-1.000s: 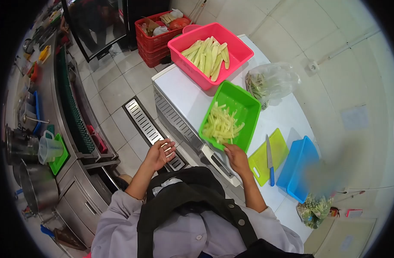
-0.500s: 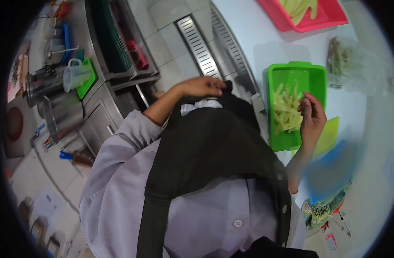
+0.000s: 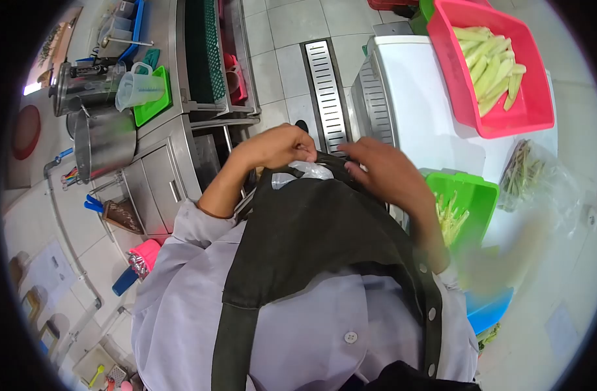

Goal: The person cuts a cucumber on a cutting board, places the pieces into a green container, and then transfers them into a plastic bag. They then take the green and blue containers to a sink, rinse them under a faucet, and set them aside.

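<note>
No readable text, label, brand, number or sign is showing anywhere in this view. The paper sheet [image 3: 49, 268] lying on the floor at the lower left is carrying marks that are staying too small and blurred to make out (the same is holding for the measuring jug [image 3: 137, 91] on the steel counter, whose scale lines are not resolving into figures). The pink tub [image 3: 500, 117], the green tub [image 3: 475, 195] and the black apron [image 3: 311, 234] are showing plain surfaces with no lettering that can be read.
</note>
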`<state>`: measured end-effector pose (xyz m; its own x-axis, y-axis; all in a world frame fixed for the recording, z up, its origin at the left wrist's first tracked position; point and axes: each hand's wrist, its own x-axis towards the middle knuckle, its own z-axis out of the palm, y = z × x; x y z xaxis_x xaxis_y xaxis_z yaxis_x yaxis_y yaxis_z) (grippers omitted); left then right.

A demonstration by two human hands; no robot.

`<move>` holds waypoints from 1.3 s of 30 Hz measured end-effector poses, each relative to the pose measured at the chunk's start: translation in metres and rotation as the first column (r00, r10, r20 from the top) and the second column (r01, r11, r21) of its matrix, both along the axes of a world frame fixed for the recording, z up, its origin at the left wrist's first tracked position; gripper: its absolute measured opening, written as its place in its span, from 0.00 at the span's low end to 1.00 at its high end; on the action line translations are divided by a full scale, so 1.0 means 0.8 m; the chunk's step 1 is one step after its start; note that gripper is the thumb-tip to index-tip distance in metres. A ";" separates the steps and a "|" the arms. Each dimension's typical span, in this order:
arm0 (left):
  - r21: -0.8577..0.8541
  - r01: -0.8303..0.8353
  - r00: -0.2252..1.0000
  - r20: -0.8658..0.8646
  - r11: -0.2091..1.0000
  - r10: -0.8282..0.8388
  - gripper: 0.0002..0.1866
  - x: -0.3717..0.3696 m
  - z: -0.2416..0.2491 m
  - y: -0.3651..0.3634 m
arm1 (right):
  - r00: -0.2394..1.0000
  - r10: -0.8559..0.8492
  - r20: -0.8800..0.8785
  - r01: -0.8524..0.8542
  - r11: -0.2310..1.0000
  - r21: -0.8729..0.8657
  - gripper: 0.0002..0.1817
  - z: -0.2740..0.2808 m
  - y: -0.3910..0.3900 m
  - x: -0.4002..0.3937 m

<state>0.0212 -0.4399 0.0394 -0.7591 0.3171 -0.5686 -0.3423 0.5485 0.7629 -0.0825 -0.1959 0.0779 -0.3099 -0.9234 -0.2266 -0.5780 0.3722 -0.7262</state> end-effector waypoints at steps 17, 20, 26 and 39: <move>0.967 -0.254 0.500 0.158 -0.031 0.851 0.35 -0.061 0.031 -0.255 | 0.698 -0.326 0.638 0.537 0.827 -0.165 0.12 -0.017 -0.292 -0.014; 0.912 -0.276 0.635 -0.063 0.302 0.770 0.49 -0.052 0.005 -0.259 | 0.676 -0.502 0.539 0.647 0.755 -0.109 0.12 0.012 -0.317 -0.028; 0.836 -0.486 0.480 0.010 0.256 0.877 0.18 -0.063 0.036 -0.251 | 0.735 -0.467 0.491 0.555 0.831 -0.040 0.23 0.022 -0.354 -0.077; 0.215 -0.411 0.815 -0.349 0.886 0.463 0.09 -0.076 -0.034 -0.276 | 0.915 -0.334 0.224 0.351 0.936 -0.038 0.12 -0.086 -0.251 -0.109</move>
<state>-0.0398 -0.6608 0.0126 -0.9813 -0.0521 -0.1855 -0.1925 0.3035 0.9332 -0.1701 -0.3968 0.0091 -0.5629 -0.7862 -0.2550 -0.2554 0.4589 -0.8510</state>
